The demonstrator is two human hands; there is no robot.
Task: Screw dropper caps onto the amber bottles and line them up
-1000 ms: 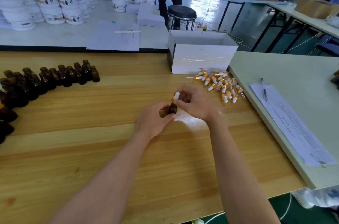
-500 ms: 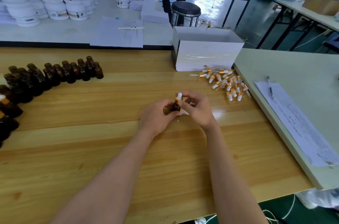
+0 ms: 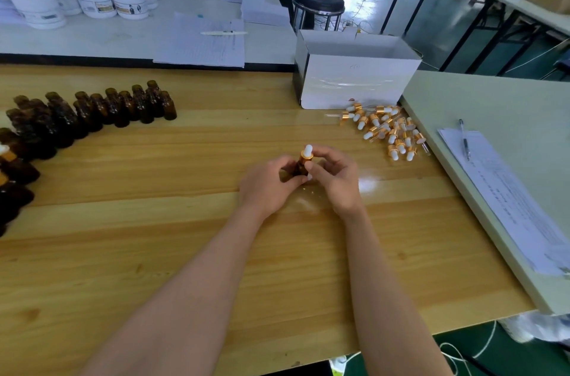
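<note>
The wooden bench (image 3: 154,252) fills most of the view. At its back stands a white box (image 3: 354,82) with its top open. On the left side many amber bottles (image 3: 92,113) stand close together in rows, and most of them have no caps yet. At the far left edge one or two seem to wear caps already, but they are cut off, so it is hard to tell. Just in front of the box, on the right, lies a pile of dropper caps (image 3: 385,132) with gold rings and white tops. The person's left hand (image 3: 268,187) is curled round one small bottle (image 3: 300,167) in the middle of the bench, well apart from the rows. The right hand (image 3: 336,181) pinches the bottle's dropper cap (image 3: 307,153) by its gold ring. A second ago the right hand's fingers hid more of the cap and the bottle leaned a bit. Now the bottle stands straighter and the white top pokes out above the fingers. This looks like the cap is being turned and now sits on the neck. It may need only a last twist. Then this bottle can go over to the line on the left.
</note>
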